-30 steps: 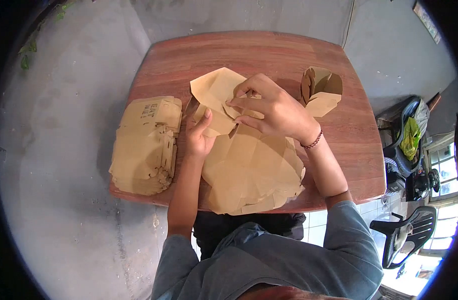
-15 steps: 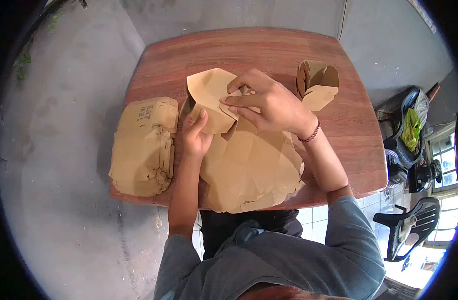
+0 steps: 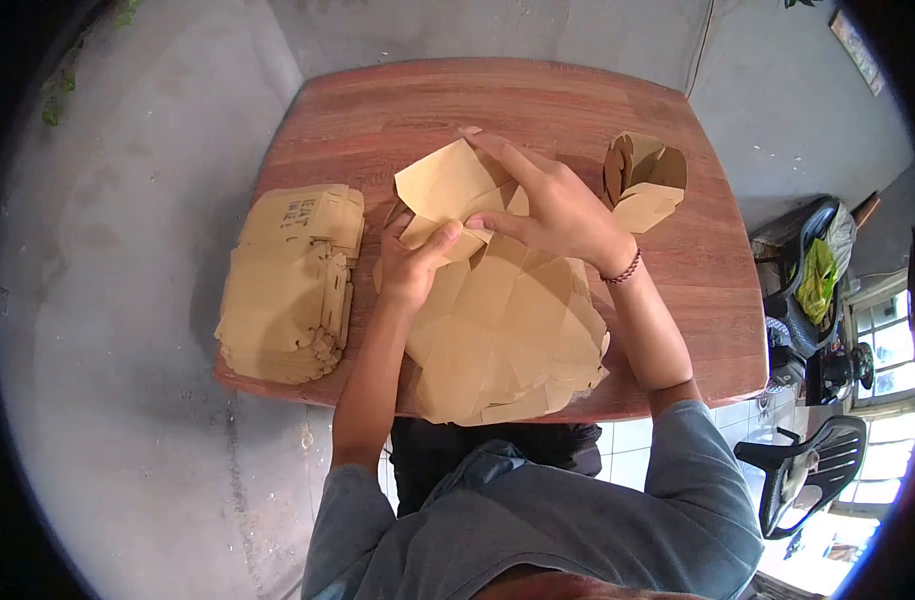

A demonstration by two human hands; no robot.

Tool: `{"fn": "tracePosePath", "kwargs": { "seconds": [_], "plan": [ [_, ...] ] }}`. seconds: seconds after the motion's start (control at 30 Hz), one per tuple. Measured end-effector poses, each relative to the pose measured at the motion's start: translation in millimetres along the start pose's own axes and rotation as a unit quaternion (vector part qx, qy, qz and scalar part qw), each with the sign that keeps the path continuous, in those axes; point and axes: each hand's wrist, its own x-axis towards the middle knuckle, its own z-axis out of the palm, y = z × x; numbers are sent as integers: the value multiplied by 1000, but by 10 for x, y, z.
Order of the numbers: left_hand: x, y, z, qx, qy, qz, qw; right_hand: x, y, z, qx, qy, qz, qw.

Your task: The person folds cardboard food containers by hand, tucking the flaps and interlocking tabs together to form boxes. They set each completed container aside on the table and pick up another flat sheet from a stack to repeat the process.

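Note:
A partly folded brown cardboard box (image 3: 448, 180) is held above the table between both hands. My left hand (image 3: 413, 262) grips its near left side, thumb pressed on the front panel. My right hand (image 3: 553, 205) is around its right side, thumb on a corner fold close to the left thumb and fingers reaching over the far edge. Beneath the hands lies a spread pile of flat cardboard blanks (image 3: 508, 340). The inside of the held box is partly hidden by the right hand.
A neat stack of flat cardboard blanks (image 3: 278, 290) with handwriting stands at the table's left. One folded open box (image 3: 648, 185) sits at the back right of the wooden table (image 3: 378, 105). Beyond the right edge are a black plastic chair (image 3: 808, 470) and a basket with bags (image 3: 818, 270).
My right hand has opened out from a pinch at the corner and now reaches over the box's far edge. My left thumb has moved right, onto the front corner.

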Motion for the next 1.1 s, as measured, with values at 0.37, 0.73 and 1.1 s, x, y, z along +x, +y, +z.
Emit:
{"fn": "tracePosePath", "kwargs": {
  "seconds": [0.37,0.73,1.1],
  "plan": [
    [-7,170,103,112,21,-18,993,7,-8,-200,-3,-26,-31,999],
    [4,105,70,104,14,-3,994,-27,52,-162,6,-38,-1,999],
    [2,16,62,-54,-26,69,996,26,3,-147,36,43,85,995]
  ]
}}
